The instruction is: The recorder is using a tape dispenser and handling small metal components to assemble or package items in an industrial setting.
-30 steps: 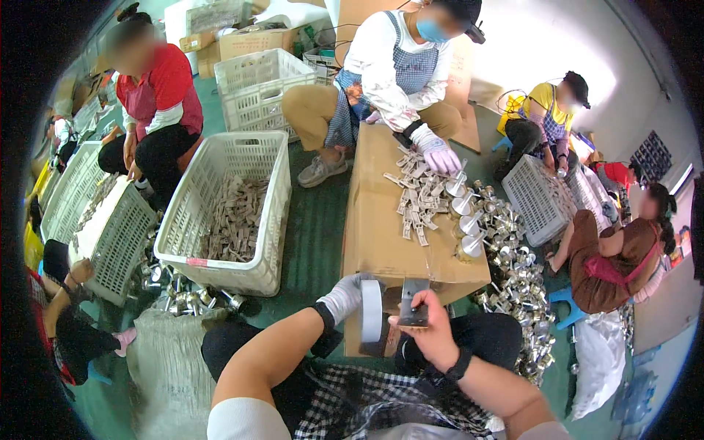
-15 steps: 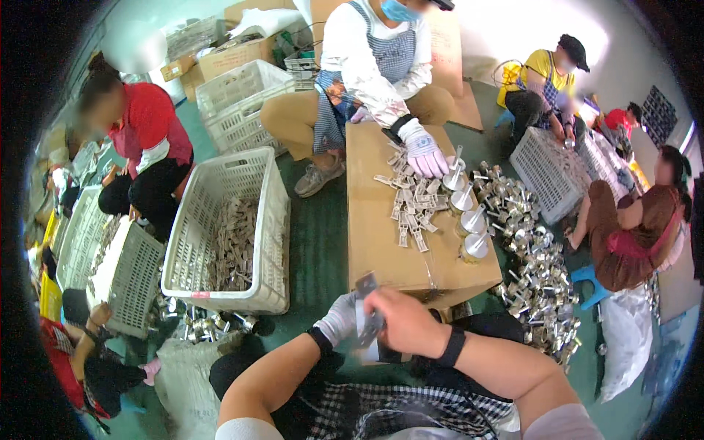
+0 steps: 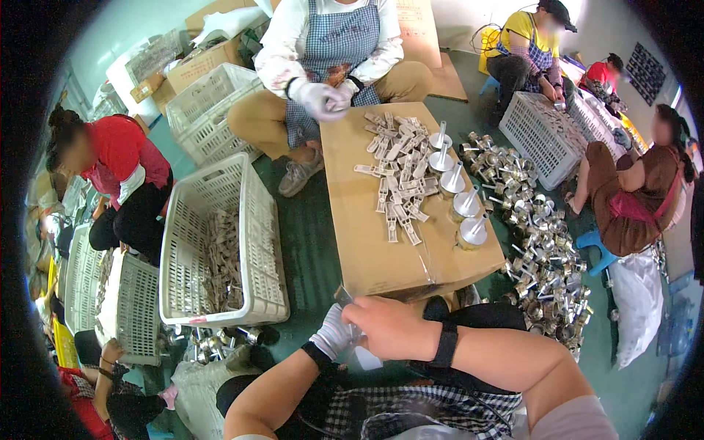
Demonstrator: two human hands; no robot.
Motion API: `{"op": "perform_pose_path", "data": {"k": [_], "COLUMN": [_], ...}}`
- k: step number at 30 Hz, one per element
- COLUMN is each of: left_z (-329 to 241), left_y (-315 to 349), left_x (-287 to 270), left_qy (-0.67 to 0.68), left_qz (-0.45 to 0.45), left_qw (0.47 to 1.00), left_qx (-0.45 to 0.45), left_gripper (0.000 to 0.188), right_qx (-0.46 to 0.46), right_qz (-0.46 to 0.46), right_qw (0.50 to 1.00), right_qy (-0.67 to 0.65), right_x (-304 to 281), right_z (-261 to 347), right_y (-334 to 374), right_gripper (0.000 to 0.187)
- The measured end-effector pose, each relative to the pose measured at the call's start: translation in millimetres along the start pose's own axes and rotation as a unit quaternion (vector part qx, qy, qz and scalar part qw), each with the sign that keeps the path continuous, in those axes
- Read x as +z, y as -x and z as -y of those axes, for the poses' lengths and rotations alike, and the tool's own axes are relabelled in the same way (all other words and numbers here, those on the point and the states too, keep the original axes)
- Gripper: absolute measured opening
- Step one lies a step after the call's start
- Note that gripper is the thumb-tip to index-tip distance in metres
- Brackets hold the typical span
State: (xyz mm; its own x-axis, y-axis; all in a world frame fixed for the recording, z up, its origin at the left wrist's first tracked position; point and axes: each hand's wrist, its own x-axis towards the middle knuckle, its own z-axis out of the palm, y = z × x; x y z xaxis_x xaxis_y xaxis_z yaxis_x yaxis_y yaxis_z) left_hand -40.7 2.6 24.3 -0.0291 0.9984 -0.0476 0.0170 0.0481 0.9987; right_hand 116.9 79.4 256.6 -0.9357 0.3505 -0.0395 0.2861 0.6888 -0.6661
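Observation:
My left hand (image 3: 334, 331), in a pale knit glove, is closed near my lap. My bare right hand (image 3: 389, 326), with a dark wristband, closes against it from the right. Between them is a flat grey metal piece (image 3: 342, 295); only its end sticks out above my fingers, and the rest is hidden. Something white (image 3: 368, 358) shows just below my hands; its kind is unclear. Beyond them stands a cardboard box (image 3: 378, 264), carrying a heap of small grey metal brackets (image 3: 400, 172) and a row of several round metal cups with upright stems (image 3: 471, 231).
Across the box a co-worker's gloved hands (image 3: 323, 101) are held together. A white crate (image 3: 275, 271) of brackets stands on the left. Stemmed metal cups (image 3: 539, 271) pile on the floor at right, near a blue stool (image 3: 598, 249). Other people sit at crates around.
The grey metal piece has turned and is now mostly covered by my hands. The co-worker's hand has drawn back from the cups. Another stemmed cup stands in the row, and my view has shifted.

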Motion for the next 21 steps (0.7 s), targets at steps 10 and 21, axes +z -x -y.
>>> {"op": "perform_pose_path", "data": {"k": [10,21], "left_z": [-59,-46], "left_y": [-5,-12], "left_x": [15,14], "left_qy": [0.297,0.347], "left_qz": [0.002,0.015], "left_qw": [0.946,0.931], "left_qx": [-0.131,-0.115], "left_gripper": [0.031,0.028], "right_qx": [-0.005,-0.015], "right_qz": [-0.021,-0.026], "right_qw": [1.0,0.999], "right_qy": [0.017,0.03], "right_x": [9,12], "right_z": [-4,-9], "right_y": [6,7], "right_gripper": [0.031,0.034]}}
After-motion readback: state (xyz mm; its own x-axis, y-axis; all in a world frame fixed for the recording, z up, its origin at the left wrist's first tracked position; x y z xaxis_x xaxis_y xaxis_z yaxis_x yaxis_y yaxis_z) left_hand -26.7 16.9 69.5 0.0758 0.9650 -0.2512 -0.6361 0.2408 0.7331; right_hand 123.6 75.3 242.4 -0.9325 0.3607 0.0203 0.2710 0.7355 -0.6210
